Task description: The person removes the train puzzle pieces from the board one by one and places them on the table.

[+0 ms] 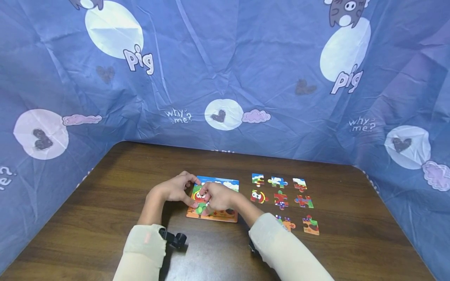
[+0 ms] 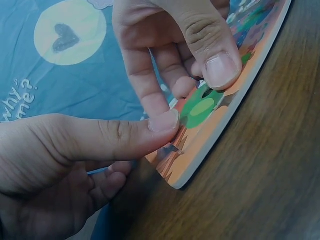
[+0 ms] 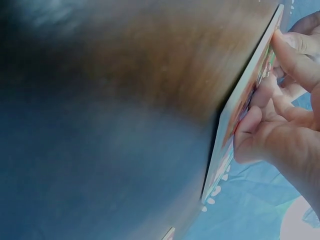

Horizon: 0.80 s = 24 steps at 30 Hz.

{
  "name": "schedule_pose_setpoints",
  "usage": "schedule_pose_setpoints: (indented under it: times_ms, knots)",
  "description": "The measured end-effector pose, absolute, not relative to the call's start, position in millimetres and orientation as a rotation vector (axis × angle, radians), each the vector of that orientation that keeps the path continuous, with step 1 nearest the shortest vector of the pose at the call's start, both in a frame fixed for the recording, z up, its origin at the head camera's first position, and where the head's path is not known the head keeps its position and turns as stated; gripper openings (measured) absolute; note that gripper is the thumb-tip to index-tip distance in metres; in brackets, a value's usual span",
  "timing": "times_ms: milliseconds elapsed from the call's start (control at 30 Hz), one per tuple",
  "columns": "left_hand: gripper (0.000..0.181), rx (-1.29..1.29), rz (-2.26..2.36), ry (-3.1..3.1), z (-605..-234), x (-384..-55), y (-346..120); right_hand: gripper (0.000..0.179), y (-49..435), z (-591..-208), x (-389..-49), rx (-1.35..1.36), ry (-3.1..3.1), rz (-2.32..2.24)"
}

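Note:
A colorful puzzle board (image 1: 225,219) lies on the brown table, with both hands over its left part. My right hand (image 1: 218,197) pinches a puzzle piece with a green oval (image 2: 200,112), low against the board near its front left corner. In the left wrist view the right thumb presses the piece's near side. My left hand (image 1: 172,189) arches over the board's left edge. Its straight thumb touches the piece's left side, while its index finger reaches the back left corner. Part of the board's picture, including a red round-eyed character, is hidden by the hands.
Several loose puzzle pieces (image 1: 281,199) are spread in rough rows to the right of the board. The right sleeve (image 1: 281,242) partly covers one of them. A blue printed cloth (image 1: 225,78) hangs behind the table (image 1: 105,203) and at its sides.

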<state>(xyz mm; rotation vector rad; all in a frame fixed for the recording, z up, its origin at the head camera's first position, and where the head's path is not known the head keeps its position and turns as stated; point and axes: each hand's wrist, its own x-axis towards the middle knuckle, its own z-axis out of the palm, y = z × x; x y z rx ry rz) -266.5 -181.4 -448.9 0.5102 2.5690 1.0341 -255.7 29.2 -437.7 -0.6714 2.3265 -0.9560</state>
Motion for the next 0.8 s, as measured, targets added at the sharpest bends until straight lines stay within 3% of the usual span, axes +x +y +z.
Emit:
schedule_pose_setpoints:
  times_ms: [367, 800]
  knots:
    - [0.066, 0.492, 1.068, 2.548, -449.8, -266.1, -183.7, 0.037, 34.4, -436.5, -255.3, -0.737, 2.333, -0.969]
    - [0.071, 0.488, 1.071, 2.540, -449.3, -265.8, -185.4, 0.025, 46.7, -439.6, -264.4, -0.633, 2.204, -1.206]
